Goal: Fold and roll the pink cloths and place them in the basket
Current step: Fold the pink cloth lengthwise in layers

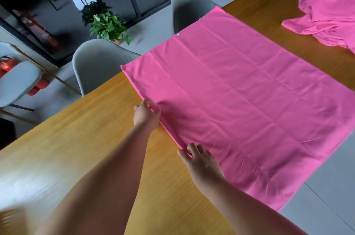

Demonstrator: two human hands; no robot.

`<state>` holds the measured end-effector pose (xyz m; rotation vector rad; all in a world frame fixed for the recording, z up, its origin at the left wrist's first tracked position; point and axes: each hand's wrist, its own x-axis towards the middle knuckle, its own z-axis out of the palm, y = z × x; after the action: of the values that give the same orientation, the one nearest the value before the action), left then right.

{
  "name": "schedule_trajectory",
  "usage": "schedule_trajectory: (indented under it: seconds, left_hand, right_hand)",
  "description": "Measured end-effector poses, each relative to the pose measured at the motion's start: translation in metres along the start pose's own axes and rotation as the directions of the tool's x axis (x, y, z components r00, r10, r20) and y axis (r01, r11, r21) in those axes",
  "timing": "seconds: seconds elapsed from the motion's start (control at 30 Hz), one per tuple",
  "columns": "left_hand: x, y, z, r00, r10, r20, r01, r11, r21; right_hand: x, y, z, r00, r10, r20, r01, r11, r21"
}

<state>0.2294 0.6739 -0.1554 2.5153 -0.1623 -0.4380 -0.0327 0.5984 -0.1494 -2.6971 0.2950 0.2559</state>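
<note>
Pinching one hem of the spread cloth, both hands. Left hand: fingers curled onto the hem, further out along it. Right hand: thumb and fingers nipping the same hem, closer to the body. The held edge runs hand to hand. The whole sheet lies flat on the table, right of and beyond both hands, its near corner draped off the table past the right hand. Likely fold: carry the hem rightward to the opposite edge. More cloths heaped well beyond. Basket not in view.
</note>
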Motion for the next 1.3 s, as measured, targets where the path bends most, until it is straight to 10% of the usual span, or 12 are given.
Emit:
schedule_trajectory:
  seconds: [0.47,0.87,1.3]
  left_hand:
    - [0.023,0.011,-0.009,0.995,-0.095,-0.008,0.090,0.969,-0.232]
    - [0.019,-0.023,-0.034,0.986,-0.162,0.031,0.164,0.982,-0.092]
    - [-0.024,-0.045,-0.100,0.980,-0.201,0.000,0.191,0.930,-0.313]
  right_hand:
    - [-0.002,0.004,-0.018,0.972,0.086,-0.217,-0.064,0.992,0.104]
    - [-0.007,-0.003,-0.041,0.999,-0.042,0.029,0.037,0.987,0.156]
    - [-0.022,-0.043,-0.044,0.979,-0.168,0.116,0.128,0.948,0.290]
